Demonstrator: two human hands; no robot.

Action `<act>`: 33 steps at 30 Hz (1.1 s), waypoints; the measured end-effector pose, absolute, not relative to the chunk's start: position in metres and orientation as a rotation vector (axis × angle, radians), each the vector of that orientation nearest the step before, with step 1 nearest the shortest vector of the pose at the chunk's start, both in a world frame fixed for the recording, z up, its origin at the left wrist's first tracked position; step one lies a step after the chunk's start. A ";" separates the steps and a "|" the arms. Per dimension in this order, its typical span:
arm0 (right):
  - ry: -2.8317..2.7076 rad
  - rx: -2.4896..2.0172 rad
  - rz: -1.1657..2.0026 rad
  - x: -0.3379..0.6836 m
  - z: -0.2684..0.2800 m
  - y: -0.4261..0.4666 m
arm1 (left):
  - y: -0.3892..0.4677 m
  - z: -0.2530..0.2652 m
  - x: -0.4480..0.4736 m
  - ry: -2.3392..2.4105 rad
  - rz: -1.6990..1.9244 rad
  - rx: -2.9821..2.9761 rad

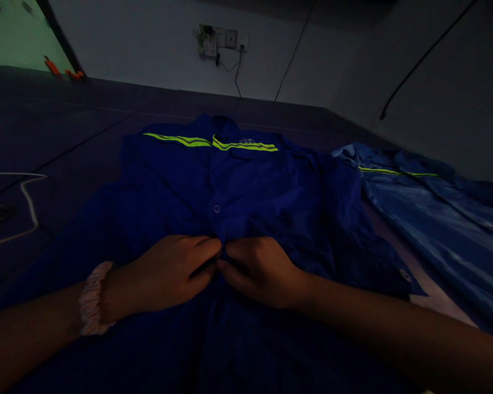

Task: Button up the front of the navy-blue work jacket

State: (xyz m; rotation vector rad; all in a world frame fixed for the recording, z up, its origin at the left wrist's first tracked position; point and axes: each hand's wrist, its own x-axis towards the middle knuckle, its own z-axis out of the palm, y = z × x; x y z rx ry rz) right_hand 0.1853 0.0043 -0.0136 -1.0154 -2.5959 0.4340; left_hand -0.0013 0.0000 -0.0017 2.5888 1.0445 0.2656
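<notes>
Quickly, head view: dark blue long-sleeved work shirt (267, 189) lies face up on the dark surface (86, 120), centre of scene, collar far, hem end near. Yellow-green reflective stripe (184, 140) runs across the chest. Should handle light, soft and floppy: smooth woven cloth, probably a bit slippery, not fragile, creases easily. Best hold looks like the front placket (216, 189), likely the stiffer strip, close by a button (216, 209); loose sleeve cloth would just bunch.

Left hand (178, 271) and right hand (263, 271) meet over the placket, just near of that button, knuckles up, fingers curled. Thumb and forefinger of each look clamped on the placket cloth; what sits right between the tips is too dark to tell. Forearms enter from near left and near right, low, wrists about level. Pink scrunchie (94, 300) on the left wrist. Lighter blue shirt (431, 200) lies apart, far right.
</notes>
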 end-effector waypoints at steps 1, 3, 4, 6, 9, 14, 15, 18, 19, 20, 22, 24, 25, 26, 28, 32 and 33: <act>-2.597 -1.016 0.436 0.185 -0.013 0.004 | 0.000 -0.002 -0.002 1.045 0.271 2.594; -2.595 -1.017 0.437 0.185 -0.013 0.004 | 0.000 -0.003 -0.002 1.048 0.274 2.606; -2.596 -1.016 0.440 0.185 -0.012 0.004 | 0.000 -0.003 -0.002 1.052 0.272 2.613; -2.604 -1.012 0.451 0.185 -0.011 0.004 | 0.000 -0.004 -0.003 1.062 0.270 2.625; -2.613 -1.003 0.460 0.185 -0.010 0.004 | 0.000 -0.004 -0.003 1.062 0.278 2.638; -2.598 -0.983 0.440 0.186 -0.011 0.004 | 0.000 -0.003 -0.003 1.024 0.313 2.659; -2.594 -0.981 0.437 0.186 -0.011 0.004 | 0.000 -0.003 -0.004 1.019 0.312 2.660; -2.585 -0.970 0.433 0.186 -0.011 0.004 | 0.000 -0.003 -0.004 1.003 0.310 2.660; -2.583 -0.968 0.432 0.186 -0.011 0.004 | 0.001 -0.003 -0.005 0.995 0.318 2.662; -2.583 -0.968 0.431 0.186 -0.011 0.004 | 0.001 -0.004 -0.005 0.989 0.329 2.665; -2.583 -0.974 0.431 0.187 -0.011 0.004 | 0.001 -0.005 -0.006 0.978 0.352 2.673; -2.582 -0.990 0.435 0.187 -0.011 0.004 | 0.001 -0.006 -0.006 0.971 0.350 2.677; -2.583 -0.998 0.439 0.187 -0.011 0.004 | 0.001 -0.006 -0.007 0.963 0.349 2.681; -2.588 -1.002 0.444 0.187 -0.011 0.004 | 0.001 -0.006 -0.007 0.960 0.346 2.684; -2.591 -0.995 0.445 0.187 -0.010 0.004 | 0.001 -0.006 -0.007 0.959 0.352 2.694; -2.585 -0.975 0.454 0.187 -0.010 0.005 | 0.002 -0.006 -0.006 0.982 0.335 2.689; -2.581 -0.973 0.461 0.187 -0.010 0.005 | 0.003 -0.006 -0.006 0.977 0.360 2.686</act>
